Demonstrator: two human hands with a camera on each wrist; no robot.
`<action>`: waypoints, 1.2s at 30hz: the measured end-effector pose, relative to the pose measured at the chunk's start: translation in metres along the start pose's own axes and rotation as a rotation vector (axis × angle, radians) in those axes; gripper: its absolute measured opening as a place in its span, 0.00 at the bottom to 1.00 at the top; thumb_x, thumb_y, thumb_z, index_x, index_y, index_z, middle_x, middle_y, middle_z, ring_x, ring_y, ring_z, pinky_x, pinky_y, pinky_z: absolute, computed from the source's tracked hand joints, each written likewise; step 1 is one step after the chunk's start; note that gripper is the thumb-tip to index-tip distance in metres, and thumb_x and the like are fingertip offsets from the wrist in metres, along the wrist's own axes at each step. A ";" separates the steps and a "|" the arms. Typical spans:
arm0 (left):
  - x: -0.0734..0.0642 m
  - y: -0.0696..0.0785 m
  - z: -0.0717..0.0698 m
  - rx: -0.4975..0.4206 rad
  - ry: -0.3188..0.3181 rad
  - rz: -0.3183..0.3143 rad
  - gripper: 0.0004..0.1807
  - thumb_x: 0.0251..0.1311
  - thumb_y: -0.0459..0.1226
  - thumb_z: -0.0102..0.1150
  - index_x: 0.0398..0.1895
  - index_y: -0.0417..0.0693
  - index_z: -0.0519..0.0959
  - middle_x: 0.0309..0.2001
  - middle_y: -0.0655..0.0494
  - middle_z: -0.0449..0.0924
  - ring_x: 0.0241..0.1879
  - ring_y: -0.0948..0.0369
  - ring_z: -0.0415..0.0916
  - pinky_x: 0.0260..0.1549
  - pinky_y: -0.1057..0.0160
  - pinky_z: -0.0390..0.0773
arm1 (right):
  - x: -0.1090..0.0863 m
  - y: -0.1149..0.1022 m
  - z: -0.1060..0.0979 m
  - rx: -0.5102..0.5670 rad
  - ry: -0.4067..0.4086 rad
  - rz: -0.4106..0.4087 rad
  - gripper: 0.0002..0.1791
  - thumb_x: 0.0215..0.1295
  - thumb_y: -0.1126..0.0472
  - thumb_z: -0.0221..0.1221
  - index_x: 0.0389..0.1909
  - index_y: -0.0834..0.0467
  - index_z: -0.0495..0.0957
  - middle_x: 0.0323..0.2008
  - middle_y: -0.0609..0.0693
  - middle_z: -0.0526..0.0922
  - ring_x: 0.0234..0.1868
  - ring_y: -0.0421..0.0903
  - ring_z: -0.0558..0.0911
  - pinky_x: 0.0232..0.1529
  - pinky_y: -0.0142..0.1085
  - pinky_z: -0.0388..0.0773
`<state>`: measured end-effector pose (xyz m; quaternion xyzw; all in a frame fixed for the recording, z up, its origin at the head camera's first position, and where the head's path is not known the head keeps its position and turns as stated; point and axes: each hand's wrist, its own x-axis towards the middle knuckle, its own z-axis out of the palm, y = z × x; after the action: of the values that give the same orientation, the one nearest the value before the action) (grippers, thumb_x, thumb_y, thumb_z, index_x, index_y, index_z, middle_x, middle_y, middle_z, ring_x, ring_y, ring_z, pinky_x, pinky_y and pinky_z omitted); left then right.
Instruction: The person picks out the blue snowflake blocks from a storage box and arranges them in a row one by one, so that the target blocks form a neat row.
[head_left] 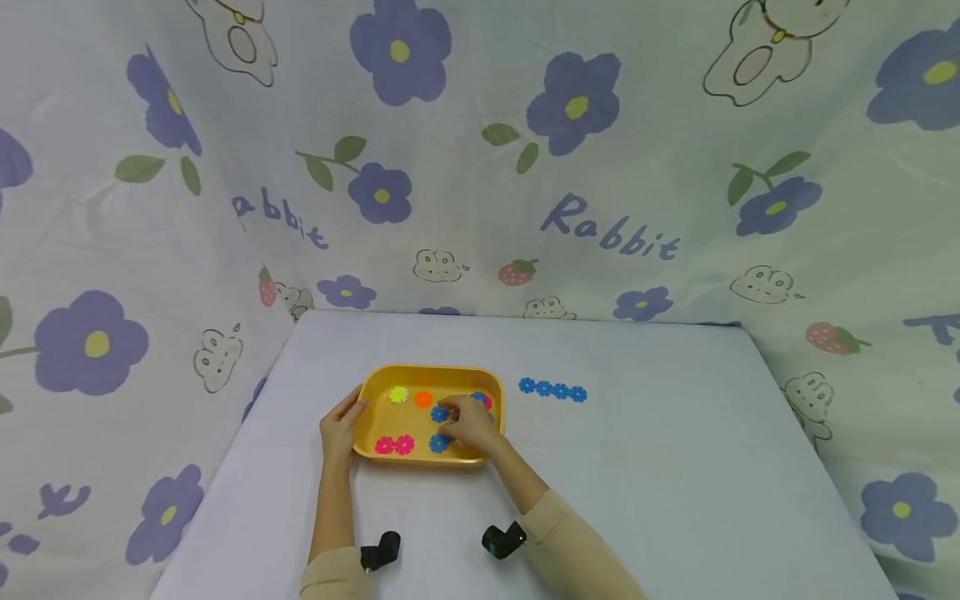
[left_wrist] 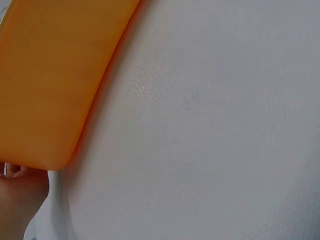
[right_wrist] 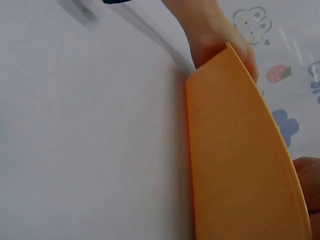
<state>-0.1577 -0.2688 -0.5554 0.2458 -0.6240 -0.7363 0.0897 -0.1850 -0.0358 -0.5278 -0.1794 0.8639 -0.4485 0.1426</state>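
A yellow tray holds flower-shaped plastic discs. My left hand grips its left rim, thumb on the edge and fingers against the outside wall. My right hand reaches in over the right half, thumb and forefinger apart around blue discs. Another blue disc lies just below the thumb. Toward the left are two joined pink discs, a lime-yellow disc and an orange disc. The right hand partly hides more discs. Both wrist views mostly show the tray's outer wall.
Right of the tray, a row of several joined blue discs lies on the white tablecloth. Printed fabric with flowers and rabbits hangs behind and at the sides. Black wrist cameras sit by each sleeve.
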 end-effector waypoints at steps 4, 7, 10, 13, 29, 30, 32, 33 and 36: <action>0.000 0.000 0.001 -0.006 0.000 0.001 0.25 0.62 0.37 0.59 0.62 0.41 0.71 0.61 0.55 0.72 0.64 0.60 0.65 0.56 0.72 0.70 | 0.008 0.002 0.006 -0.028 0.052 0.063 0.21 0.49 0.68 0.68 0.48 0.65 0.80 0.34 0.55 0.78 0.33 0.46 0.72 0.32 0.30 0.72; -0.001 0.000 0.002 -0.010 -0.001 0.000 0.24 0.62 0.37 0.59 0.62 0.42 0.71 0.61 0.53 0.72 0.63 0.61 0.66 0.57 0.72 0.70 | 0.012 0.002 0.007 -0.084 0.128 0.093 0.23 0.46 0.69 0.70 0.47 0.65 0.80 0.37 0.55 0.79 0.36 0.46 0.73 0.38 0.34 0.78; -0.002 0.001 0.002 -0.010 -0.003 -0.005 0.25 0.62 0.37 0.59 0.62 0.42 0.71 0.62 0.53 0.71 0.63 0.61 0.66 0.57 0.71 0.70 | 0.014 0.002 0.007 -0.193 0.190 0.127 0.24 0.43 0.67 0.73 0.45 0.65 0.81 0.40 0.56 0.79 0.40 0.49 0.75 0.45 0.38 0.79; -0.003 0.001 0.001 -0.011 0.004 -0.009 0.24 0.62 0.37 0.59 0.62 0.42 0.72 0.61 0.55 0.72 0.63 0.61 0.66 0.56 0.72 0.70 | 0.017 0.002 0.006 -0.290 0.189 0.143 0.22 0.42 0.64 0.74 0.42 0.65 0.83 0.39 0.55 0.80 0.42 0.50 0.76 0.47 0.39 0.78; 0.001 -0.002 0.000 -0.034 0.015 0.015 0.24 0.61 0.36 0.60 0.61 0.41 0.72 0.45 0.75 0.81 0.58 0.66 0.70 0.52 0.75 0.72 | 0.023 0.005 0.010 -0.202 0.005 -0.033 0.22 0.49 0.65 0.70 0.48 0.61 0.81 0.37 0.51 0.81 0.36 0.44 0.74 0.38 0.31 0.76; 0.002 -0.002 0.000 -0.033 0.015 0.015 0.24 0.61 0.36 0.60 0.61 0.40 0.72 0.44 0.75 0.81 0.59 0.66 0.70 0.52 0.76 0.72 | 0.022 0.004 0.011 -0.237 0.017 -0.021 0.21 0.50 0.61 0.70 0.47 0.60 0.81 0.36 0.51 0.79 0.36 0.45 0.74 0.37 0.32 0.76; 0.001 -0.002 0.000 -0.038 0.018 0.013 0.24 0.61 0.36 0.60 0.61 0.40 0.72 0.44 0.75 0.81 0.59 0.65 0.70 0.52 0.76 0.73 | 0.018 0.002 0.012 -0.315 0.051 0.025 0.24 0.49 0.51 0.71 0.44 0.59 0.80 0.33 0.49 0.76 0.38 0.47 0.74 0.38 0.34 0.76; 0.001 -0.002 0.000 -0.037 0.021 0.012 0.24 0.60 0.36 0.60 0.61 0.40 0.72 0.44 0.75 0.81 0.59 0.65 0.70 0.51 0.76 0.73 | 0.016 0.002 0.012 -0.357 0.069 0.049 0.26 0.47 0.46 0.71 0.43 0.58 0.78 0.31 0.48 0.74 0.37 0.46 0.73 0.37 0.33 0.76; 0.001 -0.002 0.000 -0.033 0.017 0.010 0.25 0.60 0.36 0.61 0.61 0.40 0.72 0.44 0.75 0.81 0.59 0.65 0.70 0.51 0.76 0.73 | 0.009 0.000 0.013 -0.453 0.062 0.112 0.34 0.40 0.37 0.71 0.41 0.56 0.75 0.27 0.47 0.72 0.31 0.44 0.72 0.28 0.33 0.73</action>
<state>-0.1577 -0.2689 -0.5579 0.2475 -0.6124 -0.7438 0.1026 -0.1880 -0.0488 -0.5358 -0.1447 0.9551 -0.2399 0.0968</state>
